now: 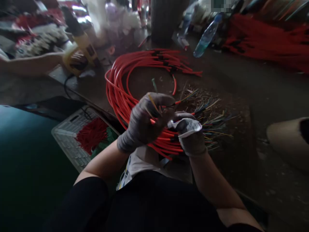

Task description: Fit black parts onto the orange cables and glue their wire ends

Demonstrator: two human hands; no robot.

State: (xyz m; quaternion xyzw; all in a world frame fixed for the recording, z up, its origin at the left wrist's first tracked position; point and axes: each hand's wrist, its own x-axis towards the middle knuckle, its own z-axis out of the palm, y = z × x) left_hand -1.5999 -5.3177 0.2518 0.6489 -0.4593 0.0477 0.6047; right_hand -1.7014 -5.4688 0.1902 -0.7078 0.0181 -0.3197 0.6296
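A large coil of red cables (118, 93) lies on the dark table, with thin multicoloured wire ends (217, 122) fanned out at its right. Over the front of the coil is my left hand (147, 119) in a grey glove, its fingers curled round thin wires, one of them yellow. Close against it on the right, my right hand (191, 135), also gloved, has bent fingers near a cable end. White material (190, 126) lies across the right hand's fingers. Blur hides what the right fingertips grip.
A white basket (65, 132) with short red pieces (93, 135) stands lower left. Another person's arm (31, 66) reaches beside a yellow heat gun (84, 48). A plastic bottle (207, 37), a dark post (164, 19) and a red cable pile (270, 42) are farther back.
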